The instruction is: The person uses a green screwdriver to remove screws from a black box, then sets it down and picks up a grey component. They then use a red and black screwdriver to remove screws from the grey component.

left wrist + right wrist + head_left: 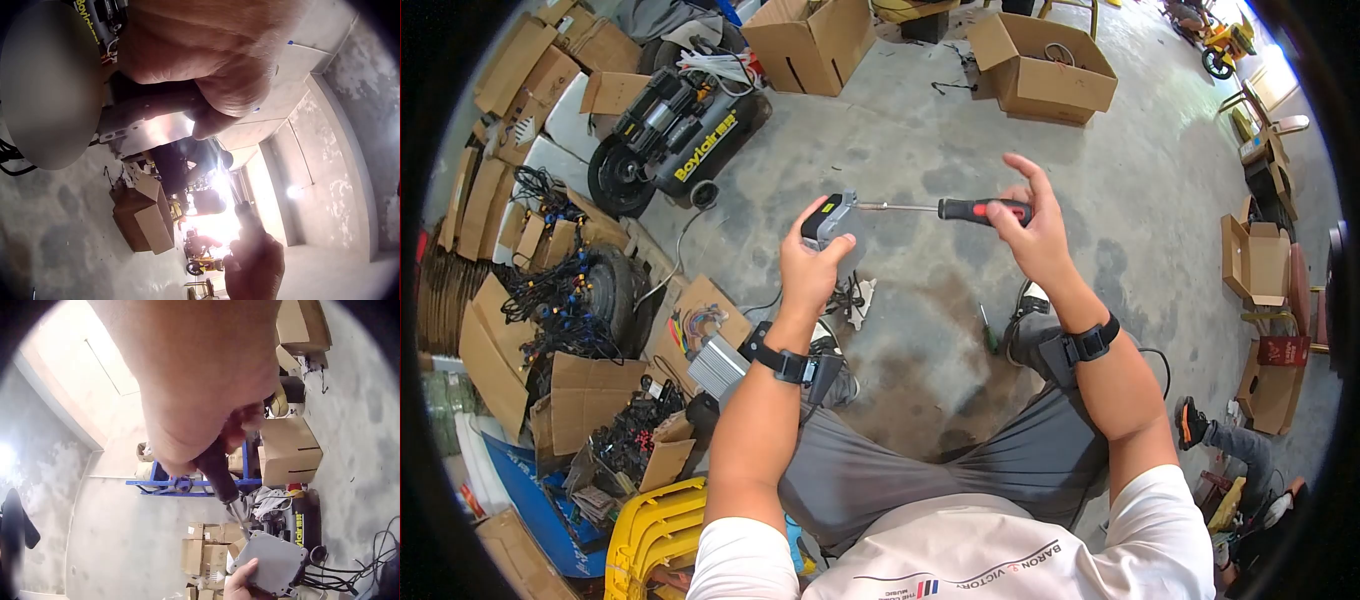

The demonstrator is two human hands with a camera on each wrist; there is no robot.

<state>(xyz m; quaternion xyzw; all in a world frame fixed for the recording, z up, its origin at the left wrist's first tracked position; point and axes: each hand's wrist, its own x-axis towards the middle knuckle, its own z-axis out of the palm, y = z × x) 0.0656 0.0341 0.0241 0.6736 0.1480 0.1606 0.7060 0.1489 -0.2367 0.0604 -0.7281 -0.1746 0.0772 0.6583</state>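
Note:
My left hand [808, 275] grips a flat grey metal housing [272, 562] by its edges. The housing has a black side with a yellow label in the head view, and screw lugs at its corners in the right wrist view. Black cables [328, 584] trail beside it. My right hand [1040, 235] holds a screwdriver [985, 211] by its black and red handle, thumb along it and a finger raised. Its long shaft points left, the tip right at the housing's edge. In the left wrist view the palm covers much of the housing.
A green-handled screwdriver [988, 335] lies on the concrete floor near one shoe. An air compressor [685, 140], cable bundles [555, 290] and a finned metal box [722, 366] stand at the left. Yellow plastic parts [650, 535] are beside the leg. An opened carton [1055, 88] sits ahead.

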